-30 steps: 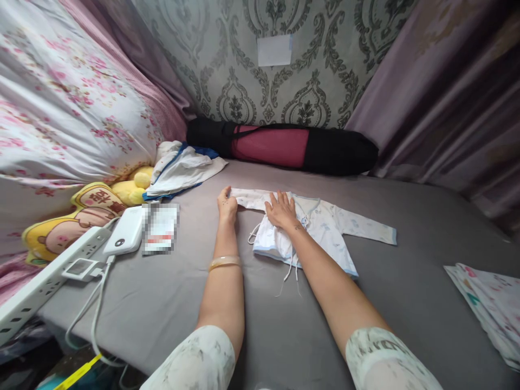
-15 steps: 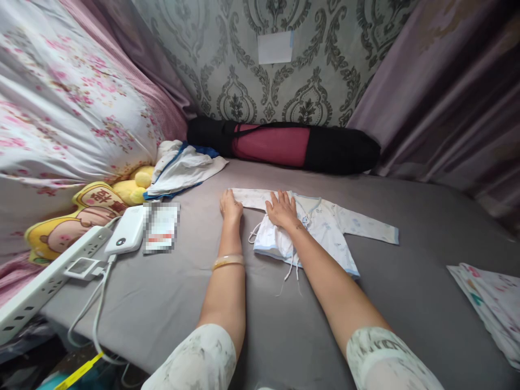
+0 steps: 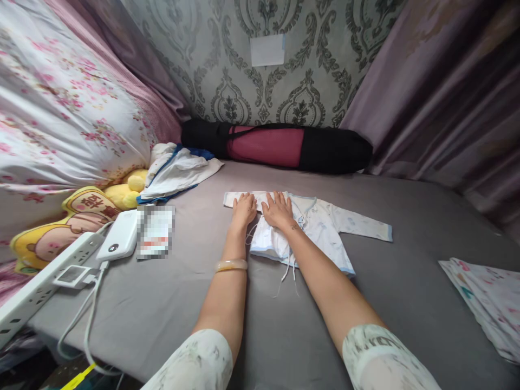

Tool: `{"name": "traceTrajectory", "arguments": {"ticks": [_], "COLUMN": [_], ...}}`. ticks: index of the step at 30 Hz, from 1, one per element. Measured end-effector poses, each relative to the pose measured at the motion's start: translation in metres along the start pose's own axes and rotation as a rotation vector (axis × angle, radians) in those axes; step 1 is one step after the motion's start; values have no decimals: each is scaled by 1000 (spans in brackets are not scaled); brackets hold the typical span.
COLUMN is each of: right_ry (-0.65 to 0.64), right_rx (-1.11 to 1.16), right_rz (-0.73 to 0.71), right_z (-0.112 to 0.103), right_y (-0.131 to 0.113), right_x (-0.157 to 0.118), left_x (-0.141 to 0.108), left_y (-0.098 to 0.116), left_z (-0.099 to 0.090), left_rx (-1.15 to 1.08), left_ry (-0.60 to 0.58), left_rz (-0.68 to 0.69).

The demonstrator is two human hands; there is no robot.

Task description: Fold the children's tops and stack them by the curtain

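Note:
A small white baby shirt (image 3: 320, 227) with pale blue edging lies spread on the grey sheet, both sleeves stretched out sideways. My left hand (image 3: 244, 209) rests flat on its left sleeve, fingers spread, with the cuff showing beyond it. My right hand (image 3: 278, 210) lies flat with fingers apart where that sleeve meets the body. Thin white ties trail from the shirt's lower edge. Part of the left sleeve is hidden under my hands.
A black and red long bag (image 3: 266, 147) lies along the wall. At left are crumpled white and blue cloth (image 3: 179, 173), a yellow plush (image 3: 44, 244), a power bank (image 3: 117, 235) and a power strip (image 3: 40, 295). Folded cloths (image 3: 487, 298) lie at right.
My left hand has let go of the cuff and moved right along the sleeve, opening flat beside my right hand. The view has shifted slightly.

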State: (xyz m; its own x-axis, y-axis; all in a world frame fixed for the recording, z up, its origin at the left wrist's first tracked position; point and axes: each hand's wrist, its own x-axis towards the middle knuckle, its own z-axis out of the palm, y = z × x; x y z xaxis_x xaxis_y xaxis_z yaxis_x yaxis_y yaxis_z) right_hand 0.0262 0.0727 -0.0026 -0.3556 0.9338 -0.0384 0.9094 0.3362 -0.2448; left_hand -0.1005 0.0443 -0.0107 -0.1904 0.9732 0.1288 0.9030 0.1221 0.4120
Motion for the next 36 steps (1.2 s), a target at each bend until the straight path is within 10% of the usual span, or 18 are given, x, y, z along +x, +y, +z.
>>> {"name": "traceTrajectory", "arguments": {"ticks": [11, 27, 36], "right_ry": [16, 34, 69], "right_rx": [12, 45, 190], "right_rz": [-10, 89, 11], "right_z": [1, -2, -30], "right_y": [2, 18, 36], "right_x": [0, 1, -15], "left_x": [-6, -4, -10], "left_y": [-7, 0, 2], "left_z": [-11, -3, 2], "left_rx": [97, -10, 1], "left_ry": [78, -27, 111], "left_rz": [-245, -50, -25]}}
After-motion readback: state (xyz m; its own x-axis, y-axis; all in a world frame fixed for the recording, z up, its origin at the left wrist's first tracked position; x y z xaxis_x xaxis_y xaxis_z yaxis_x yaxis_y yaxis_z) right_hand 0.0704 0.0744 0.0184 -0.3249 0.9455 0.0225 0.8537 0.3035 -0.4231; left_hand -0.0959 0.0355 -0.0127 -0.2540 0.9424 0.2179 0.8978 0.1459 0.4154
